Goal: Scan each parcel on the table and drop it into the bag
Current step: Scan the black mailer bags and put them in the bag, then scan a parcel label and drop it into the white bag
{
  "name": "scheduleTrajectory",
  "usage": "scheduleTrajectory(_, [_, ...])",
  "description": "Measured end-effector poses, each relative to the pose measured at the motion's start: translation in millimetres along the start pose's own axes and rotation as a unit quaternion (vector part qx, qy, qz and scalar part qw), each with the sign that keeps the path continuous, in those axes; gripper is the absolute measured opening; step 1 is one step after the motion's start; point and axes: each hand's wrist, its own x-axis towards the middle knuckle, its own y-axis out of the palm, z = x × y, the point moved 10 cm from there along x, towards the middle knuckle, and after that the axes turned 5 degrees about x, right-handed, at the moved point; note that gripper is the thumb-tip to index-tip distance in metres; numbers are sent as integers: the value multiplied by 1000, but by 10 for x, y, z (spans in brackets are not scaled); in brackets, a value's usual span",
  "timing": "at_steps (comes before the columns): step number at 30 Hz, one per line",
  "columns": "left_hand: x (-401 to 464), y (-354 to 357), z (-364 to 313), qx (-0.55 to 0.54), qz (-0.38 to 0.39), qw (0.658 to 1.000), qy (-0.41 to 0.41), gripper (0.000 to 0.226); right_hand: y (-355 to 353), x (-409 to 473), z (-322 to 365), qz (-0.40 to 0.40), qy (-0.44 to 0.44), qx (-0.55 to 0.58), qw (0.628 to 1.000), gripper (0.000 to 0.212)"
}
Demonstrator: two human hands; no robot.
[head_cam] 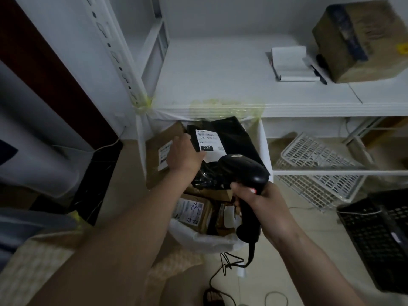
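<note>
One black parcel (229,138) is in play, held over the open mouth of the white bag (205,239), which is taped to the front edge of the white counter (220,69). Its white label, marked 032, faces up. Left hand (184,154) grips the parcel at its left edge, fingers curled round it. Right hand (262,204) is closed round the handle of the black scanner (247,171), thumb up by a red glow at the trigger; the scanner head points at the label from just beside it. Judgement: scan step in hand, or just finished; drop not yet done. Inside the bag: a tall brown box (159,151) at the left wall and several brown parcels (194,214) lower down, so a fair part of the job looks complete. Still on the counter: a white packet (289,62) and a cardboard box (362,40) toward the far right corner; whether both count as parcels to scan, cannot tell. Scanner cable trails to the floor.
</note>
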Motion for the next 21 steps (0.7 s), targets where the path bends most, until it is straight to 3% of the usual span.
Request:
scheduleTrajectory(7, [-456, -323, 756, 75, 4, 997, 33, 18, 781, -81, -59, 107, 16, -22, 994, 10])
scheduleTrajectory(13, [-1146, -758, 2100, 148, 53, 984, -85, 25, 1826, -491, -279, 225, 21, -91, 970, 6])
scheduleTrajectory(17, [-2031, -1304, 3086, 164, -15, 968, -191, 21, 2617, -1066, -531, 309, 28, -130, 942, 12])
scheduleTrajectory(21, [-3258, -1682, 3940, 140, -39, 946, -291, 34, 3351, -1961, -927, 408, 26, -161, 899, 13])
